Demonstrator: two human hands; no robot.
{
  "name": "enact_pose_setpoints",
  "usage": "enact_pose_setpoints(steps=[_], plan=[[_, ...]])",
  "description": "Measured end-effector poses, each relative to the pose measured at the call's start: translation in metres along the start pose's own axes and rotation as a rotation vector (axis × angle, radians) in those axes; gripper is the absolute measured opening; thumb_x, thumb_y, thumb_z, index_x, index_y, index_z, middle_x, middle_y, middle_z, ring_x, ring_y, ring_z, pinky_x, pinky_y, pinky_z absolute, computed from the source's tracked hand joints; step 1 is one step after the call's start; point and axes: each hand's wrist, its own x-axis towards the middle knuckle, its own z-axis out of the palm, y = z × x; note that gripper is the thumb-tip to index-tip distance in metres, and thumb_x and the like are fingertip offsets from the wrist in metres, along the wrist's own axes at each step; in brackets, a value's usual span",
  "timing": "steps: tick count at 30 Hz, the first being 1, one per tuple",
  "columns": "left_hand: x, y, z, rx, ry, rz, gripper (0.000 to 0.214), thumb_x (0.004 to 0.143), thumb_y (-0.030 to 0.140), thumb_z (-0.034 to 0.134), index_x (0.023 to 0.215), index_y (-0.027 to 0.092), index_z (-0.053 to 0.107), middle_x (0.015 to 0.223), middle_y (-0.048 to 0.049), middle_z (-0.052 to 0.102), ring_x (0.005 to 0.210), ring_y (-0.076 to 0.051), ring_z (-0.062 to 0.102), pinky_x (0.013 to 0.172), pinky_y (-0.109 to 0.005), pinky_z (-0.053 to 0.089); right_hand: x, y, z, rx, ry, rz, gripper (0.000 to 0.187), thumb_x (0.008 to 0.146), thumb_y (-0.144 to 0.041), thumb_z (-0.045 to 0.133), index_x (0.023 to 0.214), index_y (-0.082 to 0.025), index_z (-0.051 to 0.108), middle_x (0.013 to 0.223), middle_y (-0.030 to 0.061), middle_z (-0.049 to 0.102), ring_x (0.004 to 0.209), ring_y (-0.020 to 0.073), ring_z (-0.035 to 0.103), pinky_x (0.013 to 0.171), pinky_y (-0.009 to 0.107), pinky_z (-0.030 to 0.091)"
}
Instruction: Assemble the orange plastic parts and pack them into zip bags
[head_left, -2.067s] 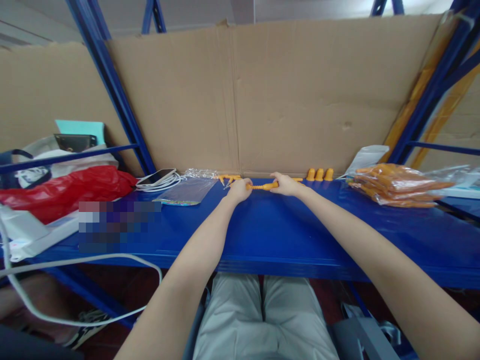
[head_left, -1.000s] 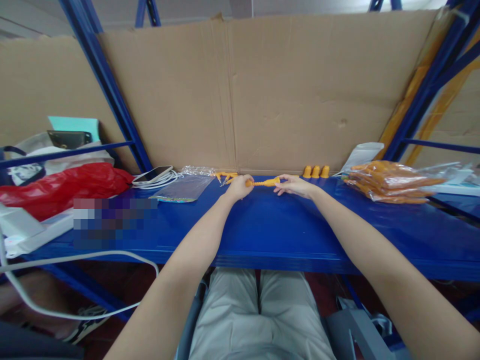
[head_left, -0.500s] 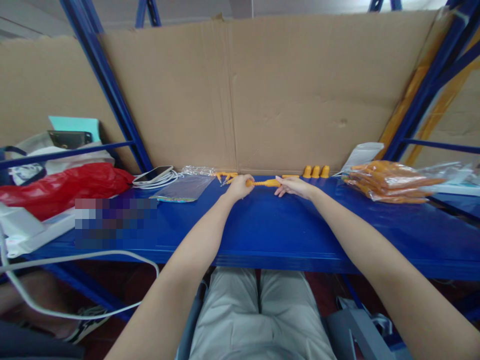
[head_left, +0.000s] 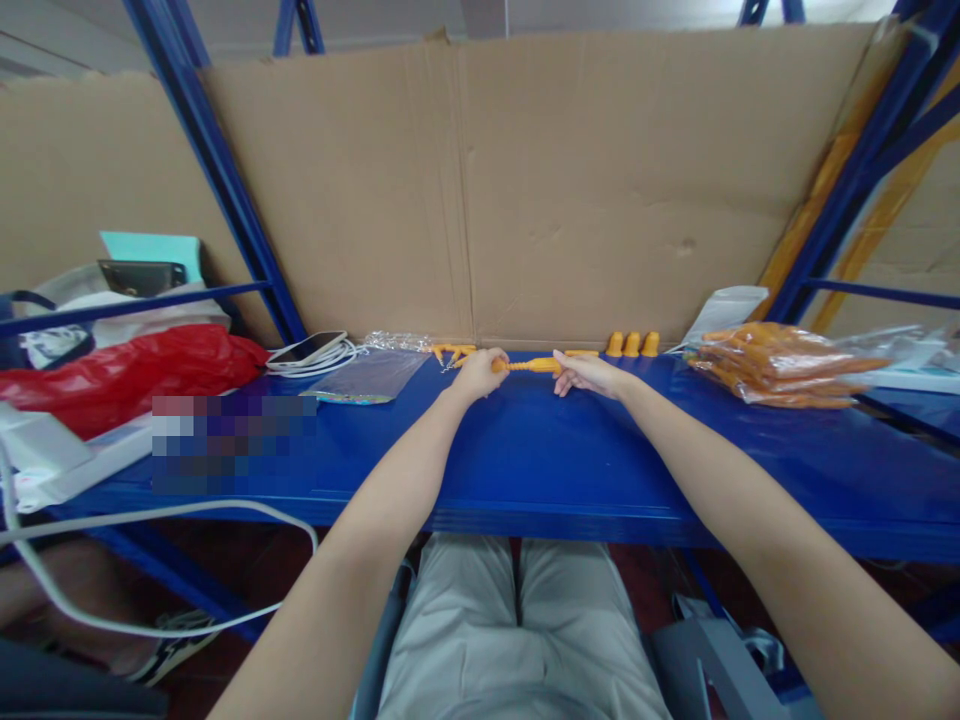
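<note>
An orange plastic piece with a spiral, screw-like shaft (head_left: pixel 531 366) lies level between my two hands, just above or on the blue shelf. My left hand (head_left: pixel 484 373) is closed round its left end. The fingers of my right hand (head_left: pixel 583 374) pinch the thicker right end. Left of my left hand, small orange parts (head_left: pixel 452 352) lie at the cardboard. A straight orange piece (head_left: pixel 582 352) rests behind my right hand. Three orange caps (head_left: pixel 632 344) stand in a row to the right.
The blue shelf (head_left: pixel 570 460) is backed by a cardboard sheet (head_left: pixel 600 190). A clear bag of orange parts (head_left: pixel 780 365) lies right. Toward the left are a flat plastic bag (head_left: pixel 375 378), a coiled white cable (head_left: pixel 330 358), a phone and a red bag (head_left: pixel 150 375). A person's shoe shows lower left.
My right hand has shifted very slightly along the orange piece's right end. My left hand keeps its hold; nothing else has visibly moved.
</note>
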Motion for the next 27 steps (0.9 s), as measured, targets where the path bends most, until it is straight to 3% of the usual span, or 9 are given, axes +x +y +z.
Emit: enact_pose_setpoints(steps=[12, 19, 27], plan=[[-0.0019, 0.0008, -0.0006, -0.016, -0.019, -0.029, 0.021, 0.083, 0.012, 0.06, 0.103, 0.013, 0.065, 0.069, 0.0003, 0.063, 0.047, -0.009, 0.055, 0.044, -0.018, 0.045, -0.0005, -0.0013, 0.002, -0.042, 0.005, -0.002, 0.057, 0.095, -0.063, 0.038, 0.069, -0.017, 0.061, 0.058, 0.0073, 0.069, 0.055, 0.0142, 0.064, 0.059, 0.024, 0.045], [-0.0031, -0.0001, 0.0002, -0.044, -0.016, -0.04, 0.022, 0.083, 0.011, 0.059, 0.104, 0.013, 0.064, 0.065, 0.0021, 0.06, 0.046, -0.008, 0.055, 0.04, -0.015, 0.042, -0.0068, -0.0053, -0.0019, 0.121, -0.102, 0.041, 0.049, 0.102, -0.044, 0.038, 0.07, -0.016, 0.062, 0.062, 0.0082, 0.069, 0.059, 0.015, 0.065, 0.069, 0.026, 0.051], [-0.0017, -0.0021, 0.0001, -0.043, 0.009, -0.025, 0.018, 0.081, 0.011, 0.061, 0.098, 0.014, 0.065, 0.067, 0.0015, 0.062, 0.049, -0.007, 0.056, 0.045, -0.016, 0.046, -0.0028, -0.0002, -0.0001, 0.133, -0.031, 0.006, 0.032, 0.102, -0.038, 0.041, 0.086, -0.017, 0.059, 0.067, 0.0057, 0.071, 0.058, 0.0146, 0.064, 0.07, 0.026, 0.051]])
